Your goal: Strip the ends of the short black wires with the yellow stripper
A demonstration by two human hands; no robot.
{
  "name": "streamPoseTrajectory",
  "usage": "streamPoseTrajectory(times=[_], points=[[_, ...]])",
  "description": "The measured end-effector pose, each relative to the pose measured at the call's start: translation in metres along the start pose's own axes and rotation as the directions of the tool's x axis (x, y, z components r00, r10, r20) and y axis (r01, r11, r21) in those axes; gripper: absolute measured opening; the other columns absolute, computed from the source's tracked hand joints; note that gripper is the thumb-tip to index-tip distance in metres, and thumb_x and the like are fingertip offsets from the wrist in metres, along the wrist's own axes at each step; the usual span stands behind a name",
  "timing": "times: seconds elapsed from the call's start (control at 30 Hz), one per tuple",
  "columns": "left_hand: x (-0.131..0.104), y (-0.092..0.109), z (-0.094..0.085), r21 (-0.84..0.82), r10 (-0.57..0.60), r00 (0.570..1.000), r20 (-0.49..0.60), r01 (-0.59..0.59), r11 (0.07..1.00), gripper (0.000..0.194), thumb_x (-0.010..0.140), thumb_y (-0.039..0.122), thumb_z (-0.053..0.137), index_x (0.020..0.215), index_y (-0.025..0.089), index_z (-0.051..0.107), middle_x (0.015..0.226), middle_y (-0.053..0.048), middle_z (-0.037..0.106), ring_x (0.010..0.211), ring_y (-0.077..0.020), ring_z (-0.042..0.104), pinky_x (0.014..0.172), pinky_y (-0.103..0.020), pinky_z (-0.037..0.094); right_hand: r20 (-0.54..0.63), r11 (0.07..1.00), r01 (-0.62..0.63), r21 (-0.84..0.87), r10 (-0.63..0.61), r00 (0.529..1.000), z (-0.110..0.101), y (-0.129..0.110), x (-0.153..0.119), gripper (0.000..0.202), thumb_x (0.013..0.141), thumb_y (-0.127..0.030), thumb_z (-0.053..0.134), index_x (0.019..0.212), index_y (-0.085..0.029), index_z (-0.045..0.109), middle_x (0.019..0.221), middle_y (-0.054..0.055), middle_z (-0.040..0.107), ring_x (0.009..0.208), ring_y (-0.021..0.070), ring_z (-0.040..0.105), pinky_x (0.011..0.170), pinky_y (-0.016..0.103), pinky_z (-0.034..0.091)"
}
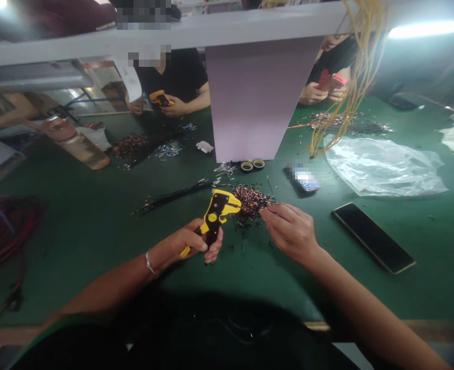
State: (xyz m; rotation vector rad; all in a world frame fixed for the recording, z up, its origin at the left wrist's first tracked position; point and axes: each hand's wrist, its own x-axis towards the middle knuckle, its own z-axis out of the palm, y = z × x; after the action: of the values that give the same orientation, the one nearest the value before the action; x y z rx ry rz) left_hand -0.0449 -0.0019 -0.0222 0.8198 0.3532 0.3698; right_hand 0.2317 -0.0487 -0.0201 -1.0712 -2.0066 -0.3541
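My left hand (196, 240) is closed round the grip of a yellow and black wire stripper (213, 215), its jaws pointing right. Just beyond those jaws lies a pile of short wire pieces (252, 199), black with copper-coloured ends, on the green table (134, 288). At the pile's right edge my right hand (291, 230) has its fingertips pinched together; what is between them is too small to make out. Behind the stripper a bundle of black wires (180, 196) stretches out to the left, with bright tips at its right end.
A dark phone (373, 237) lies to the right, near a clear plastic bag (384, 165). Two tape rolls (252, 165) sit before an upright panel (257, 103). Yellow wires (360, 67) hang from the shelf. A bottle (78, 144) and red cable coil (5, 234) are left. Co-workers sit opposite.
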Motion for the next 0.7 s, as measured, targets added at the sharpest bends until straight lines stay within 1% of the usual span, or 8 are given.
streamPoseTrajectory(times=[0.17,0.4,0.7], points=[[-0.0002,0.0010,0.0009,0.005,0.010,0.999,-0.039,-0.010,1.000,0.030,0.059,0.010,0.065,0.089,0.009,0.068,0.067,-0.003,0.062,0.052,-0.0140,0.056,0.051,-0.029,0.048,0.000,1.000,-0.003,-0.025,0.003,1.000,-0.0006,0.0006,-0.0002,0.022,0.090,-0.007,0.058,0.099,-0.016,0.076,0.085,0.010,0.075,0.077,0.0209,0.068,0.070,0.033,0.057],[0.0002,0.0018,0.0018,0.011,0.006,1.000,-0.024,-0.005,1.000,0.028,0.061,0.010,0.066,0.089,0.008,0.069,0.068,-0.004,0.063,0.053,-0.0140,0.057,0.051,-0.029,0.048,0.007,1.000,0.008,-0.021,-0.008,1.000,-0.0006,0.0005,0.0001,0.022,0.089,-0.007,0.059,0.098,-0.015,0.077,0.085,0.010,0.075,0.075,0.0209,0.068,0.070,0.033,0.058],[0.0003,0.0010,0.0027,0.012,-0.015,1.000,-0.001,0.015,1.000,0.030,0.060,0.012,0.067,0.090,0.008,0.068,0.071,-0.005,0.064,0.055,-0.0151,0.058,0.053,-0.030,0.049,0.025,0.999,0.009,-0.033,-0.008,1.000,-0.0010,0.0002,-0.0001,0.023,0.091,-0.008,0.056,0.098,-0.015,0.076,0.085,0.010,0.075,0.075,0.0210,0.069,0.069,0.034,0.058]])
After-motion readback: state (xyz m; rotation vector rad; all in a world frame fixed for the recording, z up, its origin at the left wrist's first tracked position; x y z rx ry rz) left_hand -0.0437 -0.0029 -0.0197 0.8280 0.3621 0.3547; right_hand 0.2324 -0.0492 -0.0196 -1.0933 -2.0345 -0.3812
